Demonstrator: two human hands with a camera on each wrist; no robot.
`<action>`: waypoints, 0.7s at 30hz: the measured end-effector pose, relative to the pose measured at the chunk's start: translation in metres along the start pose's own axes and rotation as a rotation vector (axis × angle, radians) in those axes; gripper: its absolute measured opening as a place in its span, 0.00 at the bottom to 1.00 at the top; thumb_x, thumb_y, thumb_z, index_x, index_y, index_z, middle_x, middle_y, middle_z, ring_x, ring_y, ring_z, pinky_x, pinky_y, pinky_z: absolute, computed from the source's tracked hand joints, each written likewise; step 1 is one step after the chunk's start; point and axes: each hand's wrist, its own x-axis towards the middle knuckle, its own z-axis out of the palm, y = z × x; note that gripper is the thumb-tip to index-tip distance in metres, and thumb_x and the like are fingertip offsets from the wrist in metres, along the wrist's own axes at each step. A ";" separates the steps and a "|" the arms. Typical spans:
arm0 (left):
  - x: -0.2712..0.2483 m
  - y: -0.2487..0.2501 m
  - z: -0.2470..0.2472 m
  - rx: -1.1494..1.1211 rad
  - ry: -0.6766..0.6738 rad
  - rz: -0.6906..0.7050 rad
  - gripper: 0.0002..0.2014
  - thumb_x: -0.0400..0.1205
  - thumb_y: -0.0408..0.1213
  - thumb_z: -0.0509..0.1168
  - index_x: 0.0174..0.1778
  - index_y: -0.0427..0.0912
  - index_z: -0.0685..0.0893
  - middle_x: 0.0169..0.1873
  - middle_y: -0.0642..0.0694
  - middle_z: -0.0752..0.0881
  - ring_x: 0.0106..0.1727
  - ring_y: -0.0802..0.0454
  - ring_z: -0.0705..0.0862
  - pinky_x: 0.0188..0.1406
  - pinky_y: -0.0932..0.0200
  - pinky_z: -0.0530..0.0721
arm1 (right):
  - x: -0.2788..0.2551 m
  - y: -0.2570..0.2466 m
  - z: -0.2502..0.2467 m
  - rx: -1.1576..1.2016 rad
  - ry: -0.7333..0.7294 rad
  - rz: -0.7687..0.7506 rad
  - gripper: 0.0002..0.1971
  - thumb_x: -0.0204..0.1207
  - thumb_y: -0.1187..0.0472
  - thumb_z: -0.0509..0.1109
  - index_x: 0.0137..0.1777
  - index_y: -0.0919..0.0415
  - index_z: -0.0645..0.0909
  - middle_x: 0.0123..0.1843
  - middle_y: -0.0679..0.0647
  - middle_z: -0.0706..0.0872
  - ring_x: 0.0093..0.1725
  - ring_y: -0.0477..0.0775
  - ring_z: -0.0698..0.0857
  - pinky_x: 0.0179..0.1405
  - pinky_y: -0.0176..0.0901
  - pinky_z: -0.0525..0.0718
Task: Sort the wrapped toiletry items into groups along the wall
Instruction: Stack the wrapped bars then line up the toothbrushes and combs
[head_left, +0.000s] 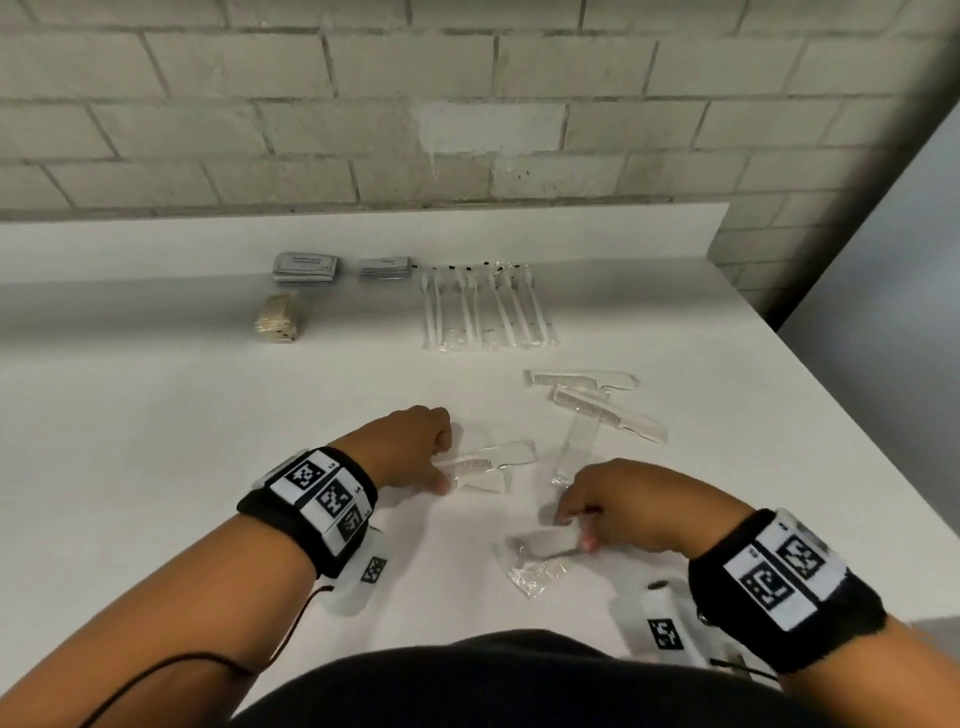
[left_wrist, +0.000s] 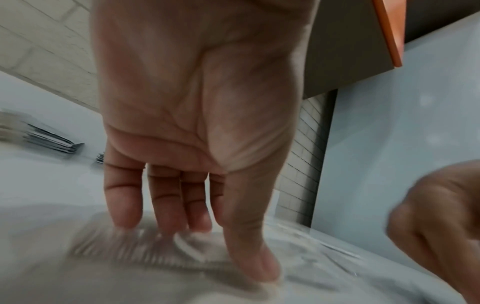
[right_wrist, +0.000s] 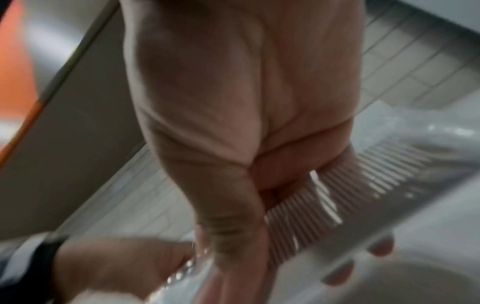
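Where the tabletop (head_left: 156, 426) lies nearest the person, the right hand (head_left: 639, 506) has its grip closed on a wrapped comb (head_left: 545, 540): thumb on one side, fingertips (right_wrist: 380, 247) on the other, teeth showing through clear film. That comb runs roughly left to right, its free end pointing left. Just nearer than it lies a crumpled clear packet (head_left: 537, 576); what it contains cannot be told.

A little farther and to the left, the left hand (head_left: 415, 447) reaches down onto a second comb (head_left: 480, 465). In the left wrist view its fingers are nearly straight, tips and thumb touching the wrapper from opposite sides; whether they have actually taken hold cannot be told, as the picture is blurred. This comb also runs left to right, the toothed end under the hand and the handle pointing right.

Both wrists wear black bands (head_left: 306, 506) with square black-and-white coded tags; small characters beside the tags are too small to read.

Farther right, three more combs (head_left: 602, 410) lie loosely crossed, one lengthwise toward the wall (head_left: 467, 104), two slanting across it.

By the wall the sorted groups stand in a row: a beige block (head_left: 278, 318) at left, two stacks of grey sachets (head_left: 306, 267) behind and beside it with print too blurred to read, then wrapped toothbrushes (head_left: 485, 309) side by side, heads toward the wall.
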 end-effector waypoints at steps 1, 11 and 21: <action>0.000 0.001 0.001 0.006 -0.019 0.005 0.20 0.70 0.46 0.77 0.49 0.51 0.73 0.46 0.55 0.76 0.45 0.53 0.77 0.39 0.59 0.72 | -0.004 -0.003 0.010 -0.029 -0.040 -0.003 0.23 0.73 0.61 0.72 0.66 0.41 0.78 0.61 0.45 0.83 0.58 0.50 0.81 0.57 0.46 0.80; -0.002 0.011 0.005 0.137 -0.146 0.059 0.20 0.76 0.48 0.71 0.61 0.46 0.80 0.50 0.49 0.77 0.45 0.52 0.77 0.36 0.59 0.72 | 0.000 -0.016 0.029 -0.202 0.103 0.061 0.15 0.75 0.62 0.67 0.61 0.55 0.73 0.61 0.53 0.78 0.52 0.54 0.73 0.49 0.46 0.69; 0.002 0.039 -0.002 0.040 -0.119 0.100 0.14 0.76 0.50 0.71 0.43 0.49 0.73 0.42 0.52 0.78 0.39 0.52 0.76 0.31 0.60 0.68 | 0.060 0.057 -0.028 0.001 0.368 0.388 0.25 0.77 0.54 0.68 0.71 0.59 0.67 0.67 0.62 0.73 0.64 0.65 0.78 0.58 0.53 0.78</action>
